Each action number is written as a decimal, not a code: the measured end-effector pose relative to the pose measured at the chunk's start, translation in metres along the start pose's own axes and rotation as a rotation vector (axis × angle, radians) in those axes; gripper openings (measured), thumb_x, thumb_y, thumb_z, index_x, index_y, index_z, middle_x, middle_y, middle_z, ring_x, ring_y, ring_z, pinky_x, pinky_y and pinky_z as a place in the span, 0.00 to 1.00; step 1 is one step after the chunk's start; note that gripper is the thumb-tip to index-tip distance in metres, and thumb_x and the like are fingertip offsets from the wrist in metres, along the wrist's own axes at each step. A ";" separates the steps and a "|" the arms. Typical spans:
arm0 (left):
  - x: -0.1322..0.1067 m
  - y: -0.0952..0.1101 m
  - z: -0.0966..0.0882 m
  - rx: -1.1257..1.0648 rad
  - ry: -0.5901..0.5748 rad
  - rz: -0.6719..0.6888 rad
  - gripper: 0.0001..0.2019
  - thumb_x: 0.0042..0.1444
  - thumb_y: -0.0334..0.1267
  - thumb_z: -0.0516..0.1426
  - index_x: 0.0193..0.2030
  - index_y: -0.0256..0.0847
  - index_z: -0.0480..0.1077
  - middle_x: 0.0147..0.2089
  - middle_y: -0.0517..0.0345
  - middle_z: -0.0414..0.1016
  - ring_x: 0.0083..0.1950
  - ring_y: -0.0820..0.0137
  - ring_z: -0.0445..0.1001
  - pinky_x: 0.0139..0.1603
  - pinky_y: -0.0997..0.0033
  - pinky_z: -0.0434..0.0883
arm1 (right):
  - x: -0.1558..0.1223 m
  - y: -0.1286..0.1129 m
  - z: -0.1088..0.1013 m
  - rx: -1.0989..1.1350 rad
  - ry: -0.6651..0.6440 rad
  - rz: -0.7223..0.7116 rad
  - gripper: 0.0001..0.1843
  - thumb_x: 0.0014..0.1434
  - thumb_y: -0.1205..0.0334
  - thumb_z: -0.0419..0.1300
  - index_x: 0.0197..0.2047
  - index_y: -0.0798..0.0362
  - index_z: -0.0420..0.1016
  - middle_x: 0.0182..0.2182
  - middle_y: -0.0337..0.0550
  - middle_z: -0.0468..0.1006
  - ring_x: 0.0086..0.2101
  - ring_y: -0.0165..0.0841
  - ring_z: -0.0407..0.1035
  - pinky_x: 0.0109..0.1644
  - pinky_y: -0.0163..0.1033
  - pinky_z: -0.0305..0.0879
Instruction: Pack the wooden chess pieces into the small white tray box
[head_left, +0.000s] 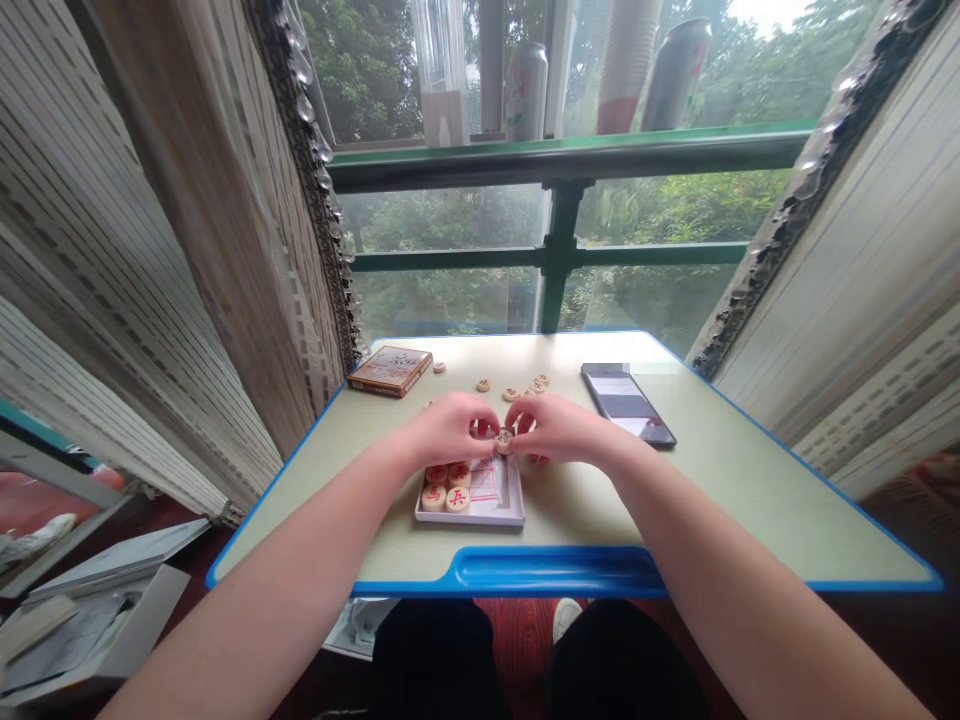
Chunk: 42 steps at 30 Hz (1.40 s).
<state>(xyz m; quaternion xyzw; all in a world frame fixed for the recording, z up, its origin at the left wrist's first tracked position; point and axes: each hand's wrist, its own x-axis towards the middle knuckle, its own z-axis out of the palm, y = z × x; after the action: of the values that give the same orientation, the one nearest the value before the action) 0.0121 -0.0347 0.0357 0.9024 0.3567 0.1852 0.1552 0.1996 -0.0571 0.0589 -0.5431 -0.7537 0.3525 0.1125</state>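
Note:
A round wooden Chinese chess piece (505,438) with a dark character is pinched between the fingertips of my left hand (451,430) and my right hand (559,428). Both hands are closed and meet over the back of a shallow white box (480,519). Inside its left side lie several pieces with red characters, one of them a front piece (458,499). A paper with red lines (484,482) shows in the middle of the box. My left hand hides part of the box's back. Beneath my right hand, more pieces are partly covered.
Several loose pieces (511,394) lie beyond my hands on the blue-edged table (757,500). A brown box lid (391,370) sits at the back left, and a phone (628,403) lies at the right. Curtains (840,250) hang on both sides, with cans (526,92) on the windowsill.

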 end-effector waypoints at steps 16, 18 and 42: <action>0.000 0.001 0.001 -0.016 -0.003 0.033 0.08 0.50 0.39 0.59 0.34 0.38 0.76 0.31 0.57 0.74 0.33 0.71 0.70 0.35 0.73 0.65 | -0.004 -0.006 -0.001 -0.143 0.044 -0.035 0.11 0.51 0.59 0.61 0.38 0.53 0.73 0.29 0.41 0.79 0.23 0.28 0.70 0.27 0.31 0.65; 0.001 0.001 0.001 -0.016 -0.002 0.035 0.07 0.50 0.38 0.59 0.35 0.38 0.76 0.31 0.57 0.75 0.33 0.72 0.70 0.36 0.73 0.65 | -0.004 -0.007 -0.001 -0.142 0.044 -0.028 0.11 0.51 0.60 0.61 0.38 0.53 0.73 0.30 0.41 0.79 0.23 0.28 0.70 0.27 0.31 0.65; 0.000 0.000 0.003 0.004 0.049 0.051 0.08 0.50 0.40 0.61 0.35 0.39 0.75 0.34 0.57 0.77 0.35 0.70 0.71 0.36 0.73 0.66 | -0.003 -0.008 -0.001 -0.126 0.034 0.010 0.15 0.50 0.56 0.64 0.40 0.53 0.73 0.32 0.41 0.79 0.25 0.28 0.71 0.25 0.30 0.62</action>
<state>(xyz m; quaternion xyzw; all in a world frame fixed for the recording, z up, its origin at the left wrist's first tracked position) 0.0135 -0.0346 0.0333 0.9067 0.3378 0.2104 0.1398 0.1958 -0.0609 0.0654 -0.5588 -0.7696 0.2959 0.0890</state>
